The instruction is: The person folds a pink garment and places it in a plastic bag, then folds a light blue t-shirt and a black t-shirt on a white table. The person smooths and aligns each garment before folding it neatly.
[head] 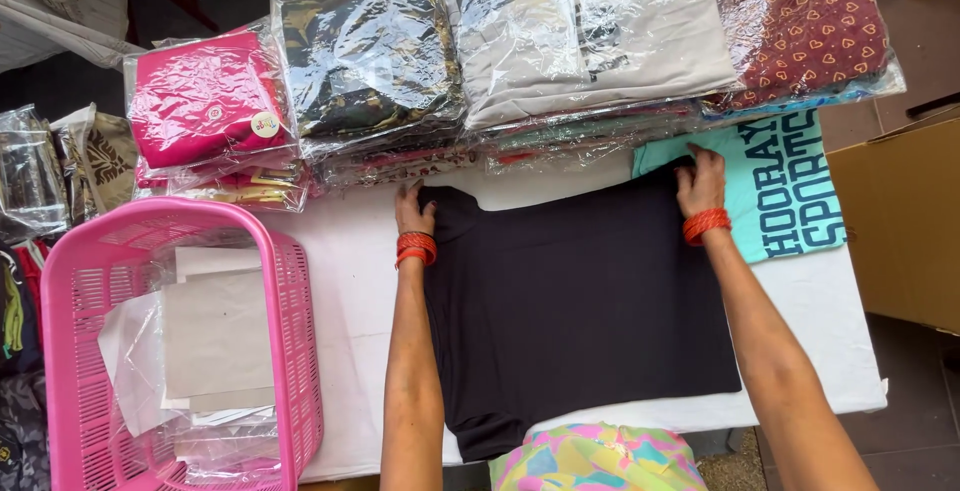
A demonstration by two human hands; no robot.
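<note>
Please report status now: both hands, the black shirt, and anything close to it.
Left hand and right hand flat on far corners of black shirt. Shirt spread on white table. Turquoise shirt partly under its right edge; bagged clothes stacked just beyond.

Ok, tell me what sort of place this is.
Probably a garment packing table or clothes stall. Stacks of folded clothes in clear bags line the white table, both hands press a black shirt flat, and a pink basket holds card sheets and empty bags.
</note>
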